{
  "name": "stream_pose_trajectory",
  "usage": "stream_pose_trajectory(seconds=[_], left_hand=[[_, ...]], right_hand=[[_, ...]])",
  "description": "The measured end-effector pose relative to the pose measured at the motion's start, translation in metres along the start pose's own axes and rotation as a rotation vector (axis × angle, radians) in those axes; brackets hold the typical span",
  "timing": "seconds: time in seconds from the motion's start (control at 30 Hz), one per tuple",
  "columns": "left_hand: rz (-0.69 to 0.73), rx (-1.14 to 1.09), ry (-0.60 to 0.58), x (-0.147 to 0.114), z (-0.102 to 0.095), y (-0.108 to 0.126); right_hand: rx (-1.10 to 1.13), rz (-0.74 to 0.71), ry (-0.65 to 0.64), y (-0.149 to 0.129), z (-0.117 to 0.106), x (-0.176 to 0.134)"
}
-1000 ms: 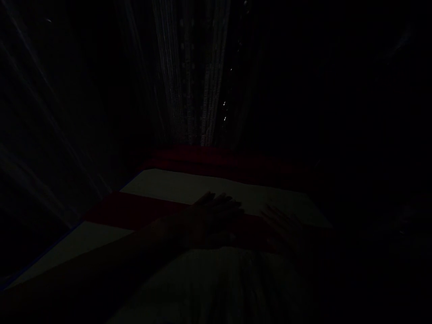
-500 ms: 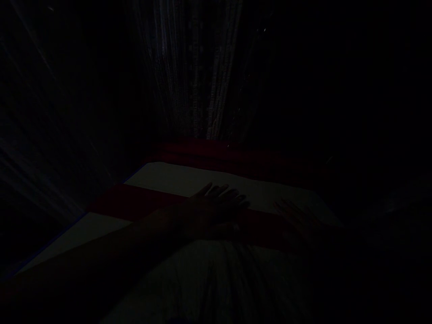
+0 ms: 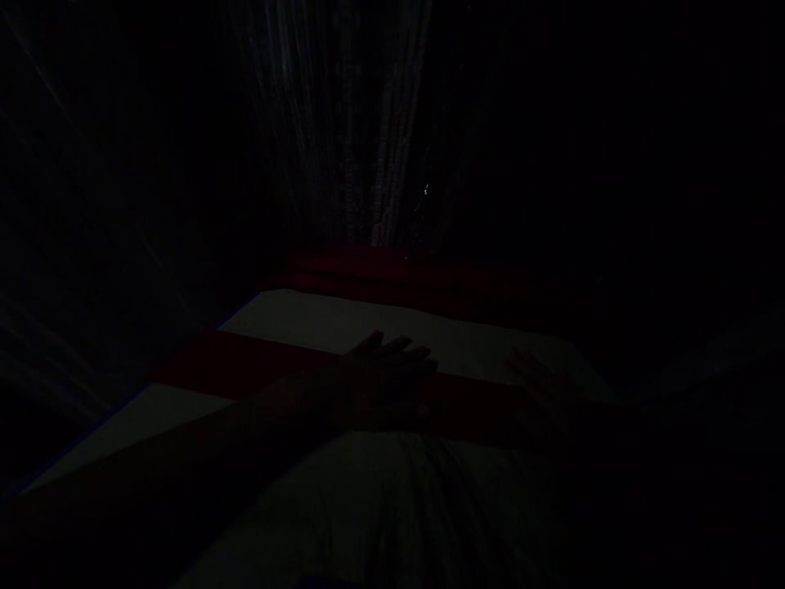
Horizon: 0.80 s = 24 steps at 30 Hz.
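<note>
Dark room, pale striped curtain (image 3: 356, 164) hanging beyond the bed's far edge. Your left hand (image 3: 380, 380) lies flat, fingers spread, grasping nothing, on the red stripe (image 3: 245, 364) of the white bedsheet (image 3: 343, 323). Your right hand (image 3: 545, 388) rests near the bed's right edge, looks flat; too dim to confirm.

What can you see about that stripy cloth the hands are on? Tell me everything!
The striped cloth lies spread flat in very dim light. It has wide pale bands and dark red bands running across it, with a thin blue line along its left edge. Near the person it shows soft creases. The left hand rests flat, fingers stretched out, on a red band. The right hand lies flat on it too, though barely visible. A pale hanging curtain is behind its far end.
</note>
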<state>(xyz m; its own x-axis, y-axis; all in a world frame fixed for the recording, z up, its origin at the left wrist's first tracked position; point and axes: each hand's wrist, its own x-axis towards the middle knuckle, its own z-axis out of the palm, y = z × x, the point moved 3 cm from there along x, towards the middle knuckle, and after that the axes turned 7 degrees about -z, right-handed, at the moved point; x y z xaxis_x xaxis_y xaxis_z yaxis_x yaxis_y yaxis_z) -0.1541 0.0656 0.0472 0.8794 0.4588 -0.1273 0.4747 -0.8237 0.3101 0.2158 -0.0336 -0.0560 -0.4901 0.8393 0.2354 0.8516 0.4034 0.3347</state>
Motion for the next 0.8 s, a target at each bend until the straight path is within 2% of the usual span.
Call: stream_pose_trajectory(seconds=[0.13, 0.27, 0.37, 0.5, 0.7, 0.8], left_hand=[[-0.001, -0.014, 0.006, 0.001, 0.002, -0.002], [0.013, -0.039, 0.043, 0.001, 0.003, -0.003], [0.009, -0.038, 0.042, 0.002, 0.004, -0.004], [0.008, -0.027, 0.03, 0.002, 0.004, -0.004], [0.028, -0.031, 0.046, 0.002, 0.003, -0.005], [0.031, -0.041, 0.06, 0.003, 0.005, -0.007]], right_hand=[[0.015, -0.012, -0.015, -0.006, -0.003, 0.002], [0.084, 0.143, 0.042, -0.022, -0.021, 0.007], [0.104, 0.155, 0.01, -0.028, -0.026, 0.007], [0.123, 0.232, 0.005, -0.02, -0.025, 0.011], [0.127, 0.3, -0.001, -0.019, -0.026, 0.042], [0.123, 0.319, 0.014, -0.009, -0.015, 0.04]])
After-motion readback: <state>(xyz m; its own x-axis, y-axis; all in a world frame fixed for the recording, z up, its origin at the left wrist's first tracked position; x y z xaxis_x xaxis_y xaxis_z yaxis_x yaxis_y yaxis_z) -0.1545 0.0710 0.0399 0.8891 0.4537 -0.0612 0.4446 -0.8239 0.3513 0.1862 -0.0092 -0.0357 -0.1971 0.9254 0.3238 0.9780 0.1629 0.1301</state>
